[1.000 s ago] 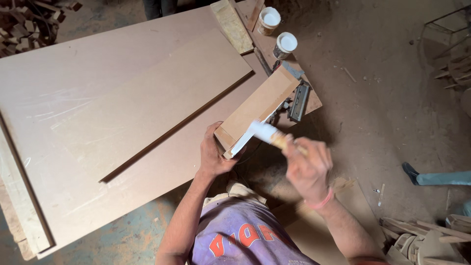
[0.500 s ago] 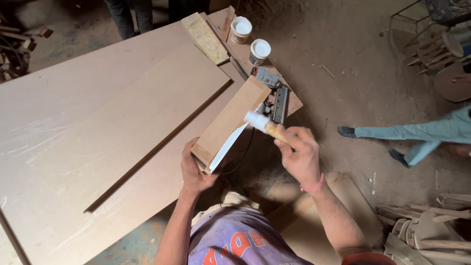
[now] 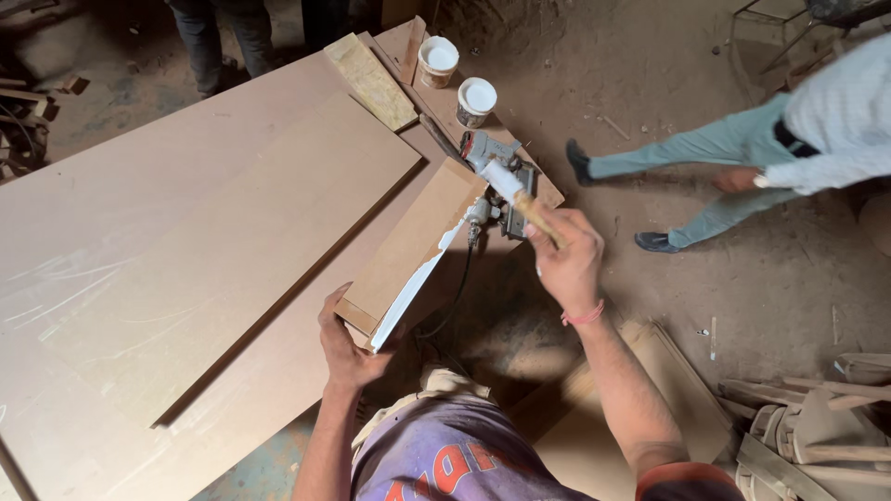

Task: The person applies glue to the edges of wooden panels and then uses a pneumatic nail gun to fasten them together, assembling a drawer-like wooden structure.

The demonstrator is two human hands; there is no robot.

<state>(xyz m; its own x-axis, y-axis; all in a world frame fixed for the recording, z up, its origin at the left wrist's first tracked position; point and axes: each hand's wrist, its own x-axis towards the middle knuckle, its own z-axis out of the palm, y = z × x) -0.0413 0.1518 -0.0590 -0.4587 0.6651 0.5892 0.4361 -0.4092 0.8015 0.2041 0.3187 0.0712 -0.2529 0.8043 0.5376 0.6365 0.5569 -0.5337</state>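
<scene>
Narrow board (image 3: 413, 246) is held at its near end by the left hand (image 3: 348, 348), clenched, over the table (image 3: 139, 232). Glue brush (image 3: 520, 199) is gripped in the right hand (image 3: 568, 260). Long even strokes along the white-coated edge are advised, board kept steady.

- The right hand (image 3: 568, 260) with the brush (image 3: 520, 197) is now at the far end of the narrow board (image 3: 413, 246), over the nail gun (image 3: 497, 172); a second ago the brush was near the board's near end.
- The white glue strip (image 3: 422, 278) along the board's edge now runs further up toward the far end.
- A second person (image 3: 742, 153) in light trousers now stands wholly in view at the upper right; earlier only the legs showed.
- The view has shifted: the two glue tubs (image 3: 459, 79) sit lower in the picture, and another person's legs (image 3: 218, 37) appear at the top left.
</scene>
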